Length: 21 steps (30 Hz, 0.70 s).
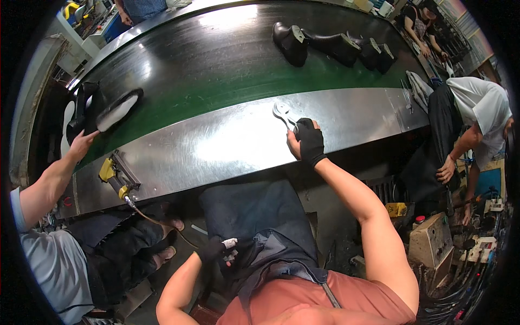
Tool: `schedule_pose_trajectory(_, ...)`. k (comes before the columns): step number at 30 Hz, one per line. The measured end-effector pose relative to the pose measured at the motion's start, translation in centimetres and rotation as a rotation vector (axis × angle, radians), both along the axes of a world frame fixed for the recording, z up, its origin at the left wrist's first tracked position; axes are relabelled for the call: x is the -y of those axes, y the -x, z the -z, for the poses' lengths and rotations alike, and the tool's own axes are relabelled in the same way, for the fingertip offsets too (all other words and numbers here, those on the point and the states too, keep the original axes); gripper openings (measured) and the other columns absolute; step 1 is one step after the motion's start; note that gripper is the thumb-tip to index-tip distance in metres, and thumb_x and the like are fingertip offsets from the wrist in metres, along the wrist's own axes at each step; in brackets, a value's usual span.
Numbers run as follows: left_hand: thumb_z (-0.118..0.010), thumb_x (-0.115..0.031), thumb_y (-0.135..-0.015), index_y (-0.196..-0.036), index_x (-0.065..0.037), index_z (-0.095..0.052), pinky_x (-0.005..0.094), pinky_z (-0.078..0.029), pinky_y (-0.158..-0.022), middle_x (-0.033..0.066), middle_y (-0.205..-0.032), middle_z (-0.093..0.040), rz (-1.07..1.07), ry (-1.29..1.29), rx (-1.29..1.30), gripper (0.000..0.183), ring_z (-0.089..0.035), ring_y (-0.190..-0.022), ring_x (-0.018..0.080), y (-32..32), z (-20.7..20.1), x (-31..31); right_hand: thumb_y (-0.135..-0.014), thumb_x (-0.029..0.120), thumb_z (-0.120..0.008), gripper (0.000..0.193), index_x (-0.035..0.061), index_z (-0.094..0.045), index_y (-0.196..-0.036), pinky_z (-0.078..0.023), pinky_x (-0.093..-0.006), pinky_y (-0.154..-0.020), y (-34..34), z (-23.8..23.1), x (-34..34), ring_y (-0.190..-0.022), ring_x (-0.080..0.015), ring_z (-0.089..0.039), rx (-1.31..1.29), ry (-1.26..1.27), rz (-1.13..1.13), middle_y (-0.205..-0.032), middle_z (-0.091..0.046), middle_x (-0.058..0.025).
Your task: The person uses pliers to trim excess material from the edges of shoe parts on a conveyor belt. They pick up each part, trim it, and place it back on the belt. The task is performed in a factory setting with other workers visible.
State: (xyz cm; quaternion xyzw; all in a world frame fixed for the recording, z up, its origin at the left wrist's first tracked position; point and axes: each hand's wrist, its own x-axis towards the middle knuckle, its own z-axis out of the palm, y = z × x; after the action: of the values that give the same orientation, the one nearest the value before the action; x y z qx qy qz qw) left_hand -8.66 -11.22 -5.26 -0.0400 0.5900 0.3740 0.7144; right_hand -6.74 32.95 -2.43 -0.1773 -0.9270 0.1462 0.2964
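My right hand, in a black fingerless glove, is closed around the handles of silver pincers. Their rounded metal head lies on or just over the steel ledge in front of me. My left hand, also in a black glove, is low by my lap against the dark apron. White wrapping shows around its fingers, which look curled. Whether anything small is inside them is hidden.
Beyond the ledge runs a green belt with several black shoes. A yellow-and-black air nailer with a hose lies left. A co-worker's hand touches a black shoe. Another person bends at right beside a control box.
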Motion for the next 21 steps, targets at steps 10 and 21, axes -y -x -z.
schedule_pose_trajectory(10,-0.060,-0.033,-0.093,-0.097,0.007,-0.065,0.0389,-0.057,-0.055,0.0181,-0.085,-0.068,-0.003,-0.018,0.018,0.040,-0.067,-0.065,0.0268,-0.1,1.0,0.6,-0.075,0.022,-0.066,0.021,0.0038,-0.057,-0.072,-0.043,-0.0443,-0.080,0.1,0.2,0.1,-0.090,-0.0338,-0.053,-0.002,0.006,0.006,-0.092,-0.059,-0.0147)
schedule_pose_trajectory(21,-0.060,-0.032,-0.094,-0.101,0.006,-0.065,0.0391,-0.057,-0.054,0.0179,-0.086,-0.068,0.008,-0.004,0.018,0.039,-0.067,-0.065,0.0261,0.1,0.5,0.0,-0.073,0.022,-0.066,0.020,0.0048,-0.057,-0.074,-0.042,-0.0447,-0.082,-0.2,0.3,-0.2,-0.091,-0.0330,-0.052,0.004,0.019,0.005,-0.094,-0.057,-0.0129)
